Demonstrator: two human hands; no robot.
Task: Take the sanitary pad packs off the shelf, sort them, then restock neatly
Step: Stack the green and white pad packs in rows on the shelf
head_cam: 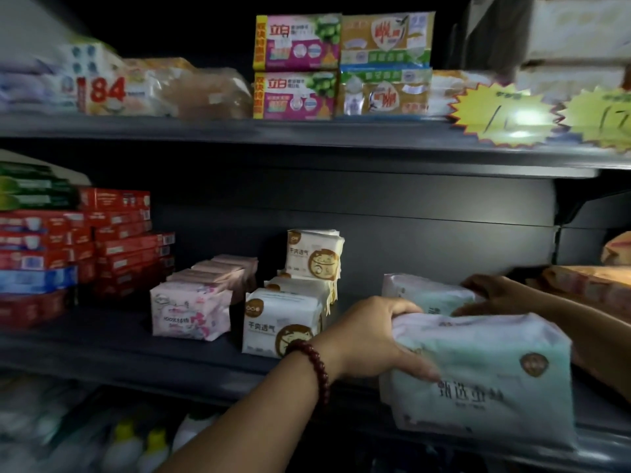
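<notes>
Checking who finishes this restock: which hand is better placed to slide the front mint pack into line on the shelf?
Left. The left hand grips the front mint pack at its top corner; the right hand is farther back, on the rear pack.

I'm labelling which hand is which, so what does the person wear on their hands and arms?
The left hand has at its wrist a bracelet of round, dark red beads. The right hand shows no ring, watch or bracelet. Both forearms are bare, with no sleeve in view.
</notes>
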